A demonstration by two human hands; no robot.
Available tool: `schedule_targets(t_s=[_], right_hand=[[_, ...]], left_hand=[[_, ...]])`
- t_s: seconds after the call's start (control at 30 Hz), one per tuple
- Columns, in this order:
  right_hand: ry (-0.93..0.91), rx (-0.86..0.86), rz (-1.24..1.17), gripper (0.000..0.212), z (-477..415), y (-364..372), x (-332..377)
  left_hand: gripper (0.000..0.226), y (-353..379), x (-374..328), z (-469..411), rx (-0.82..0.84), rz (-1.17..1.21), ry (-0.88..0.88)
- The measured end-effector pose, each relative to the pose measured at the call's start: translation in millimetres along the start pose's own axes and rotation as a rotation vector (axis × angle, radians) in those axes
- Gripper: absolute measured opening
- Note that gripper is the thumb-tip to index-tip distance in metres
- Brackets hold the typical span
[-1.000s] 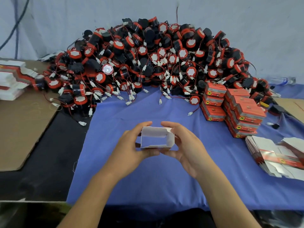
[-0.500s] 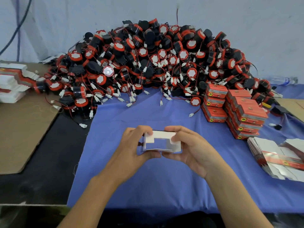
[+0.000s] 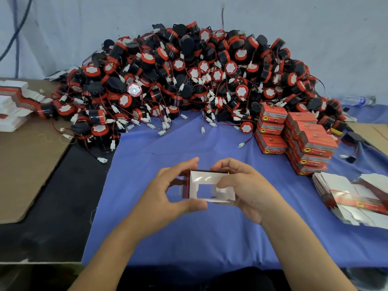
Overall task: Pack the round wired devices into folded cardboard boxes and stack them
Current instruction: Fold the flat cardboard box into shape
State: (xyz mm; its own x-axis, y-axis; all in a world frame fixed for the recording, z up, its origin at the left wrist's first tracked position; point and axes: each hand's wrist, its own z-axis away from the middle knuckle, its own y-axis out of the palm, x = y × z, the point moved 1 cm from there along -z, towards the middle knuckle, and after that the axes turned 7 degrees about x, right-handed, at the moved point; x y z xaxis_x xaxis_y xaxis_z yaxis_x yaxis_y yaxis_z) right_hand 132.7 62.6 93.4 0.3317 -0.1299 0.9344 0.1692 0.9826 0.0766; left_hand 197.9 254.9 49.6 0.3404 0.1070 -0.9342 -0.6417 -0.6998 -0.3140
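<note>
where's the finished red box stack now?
Head view, right side: the stack of red boxes sits on the blue cloth at the right foot of the device pile, behind the flat carton blanks.

flat box blanks [image 3: 348,192] run off the right edge; print on packed boxes [image 3: 310,141] too small to read.
</note>
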Motion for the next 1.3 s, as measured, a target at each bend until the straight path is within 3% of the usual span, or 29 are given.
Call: schedule_targets(t_s=[0.1,0.13,0.23,0.37,0.43,0.57,0.67,0.77,0.9,1.0,1.13,1.3], right_hand=[[-0.006,0.003,-0.040,0.039,4,-1,2],[-0.009,0.000,-0.045,0.039,5,0,3],[-0.016,-0.010,-0.034,0.038,8,6,2],[-0.062,0.019,-0.002,0.027,11,10,-1],[-0.121,0.068,0.050,0.014,14,9,-3],[-0.178,0.203,-0.017,0.034,17,-2,-8],[-0.211,0.251,-0.061,0.036,17,-5,-15],[-0.261,0.139,0.000,0.037,13,0,-22],[-0.368,-0.099,0.214,0.026,5,10,-34],[-0.440,-0.132,0.266,0.031,4,10,-40],[-0.540,0.021,0.337,0.032,7,8,-42],[-0.524,0.184,0.374,0.061,14,-3,-43]], left_hand=[[0.094,-4,-1,2,-0.013,0.164,-0.015],[0.089,-2,-3,2,-0.047,0.176,-0.004],[0.042,7,-7,-2,-0.202,0.251,-0.022],[0.022,10,-4,-4,-0.274,0.245,-0.076],[0.021,10,-3,-3,-0.307,0.263,-0.083],[0.023,6,-4,-1,-0.352,0.277,-0.082],[0.025,4,-6,0,-0.360,0.266,-0.066],[0.025,7,-9,1,-0.338,0.211,-0.028],[0.009,15,-9,3,-0.322,0.005,-0.011],[0.012,17,-12,5,-0.329,0.027,-0.032],[0.009,12,-11,4,-0.366,0.116,-0.063],[0.009,4,-10,6,-0.385,0.192,-0.090]])
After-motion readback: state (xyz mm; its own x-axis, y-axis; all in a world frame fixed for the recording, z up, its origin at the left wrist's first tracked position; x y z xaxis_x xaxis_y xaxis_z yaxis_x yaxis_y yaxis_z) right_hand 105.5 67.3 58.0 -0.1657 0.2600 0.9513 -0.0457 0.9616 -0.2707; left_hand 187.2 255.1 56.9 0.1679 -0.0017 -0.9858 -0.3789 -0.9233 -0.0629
